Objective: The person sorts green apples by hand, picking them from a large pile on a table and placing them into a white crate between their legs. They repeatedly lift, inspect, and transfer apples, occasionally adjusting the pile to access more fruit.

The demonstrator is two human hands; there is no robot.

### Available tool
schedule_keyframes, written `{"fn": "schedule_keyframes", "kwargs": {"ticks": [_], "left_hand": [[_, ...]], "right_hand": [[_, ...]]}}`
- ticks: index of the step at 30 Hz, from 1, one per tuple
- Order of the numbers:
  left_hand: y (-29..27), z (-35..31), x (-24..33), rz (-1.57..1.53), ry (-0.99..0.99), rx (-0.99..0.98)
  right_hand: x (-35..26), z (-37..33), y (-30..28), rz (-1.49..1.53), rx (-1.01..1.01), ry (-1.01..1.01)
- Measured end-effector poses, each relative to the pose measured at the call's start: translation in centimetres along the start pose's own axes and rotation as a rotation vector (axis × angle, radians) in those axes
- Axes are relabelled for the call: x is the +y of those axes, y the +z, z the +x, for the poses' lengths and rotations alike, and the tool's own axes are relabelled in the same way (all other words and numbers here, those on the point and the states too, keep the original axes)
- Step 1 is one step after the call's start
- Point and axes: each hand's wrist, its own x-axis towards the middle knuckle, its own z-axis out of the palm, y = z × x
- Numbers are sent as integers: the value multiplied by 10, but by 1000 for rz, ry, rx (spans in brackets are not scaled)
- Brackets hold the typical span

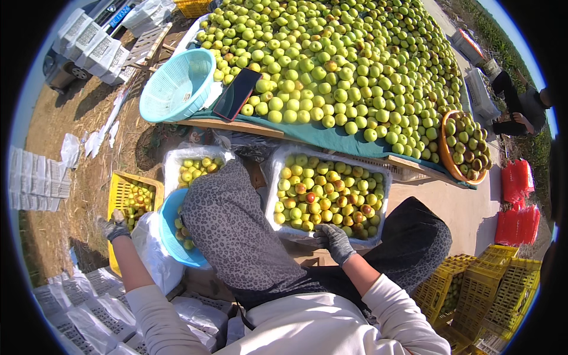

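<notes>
Hundreds of green fruit (340, 94) make one broad heap across the top of the frame, banked on a dark green cloth (307, 131). Next in bulk come the stacked yellow crates (482, 290) at lower right, then my legs (228, 219), folded across the middle in patterned trousers.

Between my knees sits a white box (270, 198) of green and reddish fruit, just right of the frame's centre. Further left stands a yellow crate (160, 194), partly filled with fruit. A pale blue basket (163, 89) tilts at upper left; a brown basket (445, 151) of fruit leans at the heap's right end. Against my leg, left of centre, is a smaller blue bowl (167, 228) with fruit in it.

Both my hands wear grey gloves. With my right hand (334, 241) I am at the white box's near rim, fingers side by side; whether they pinch anything, I can't tell. My left hand (115, 226) is at the yellow crate's left edge, fingers slightly bent; I can't tell if they hold anything.

A dark phone (238, 94) lies against the heap. At upper left, a vehicle's blue plate (120, 16) carries pale characters.
</notes>
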Motion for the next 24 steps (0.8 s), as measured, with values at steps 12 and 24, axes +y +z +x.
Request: {"fn": "schedule_keyframes", "kwargs": {"ticks": [12,24], "left_hand": [[168,-385,-225,253,33,-1370],[221,-456,-309,227,-564,-1280]], "right_hand": [[-105,-16,-49,-29,255,-60],[-296,107,-88,-1095,585,-797]]}}
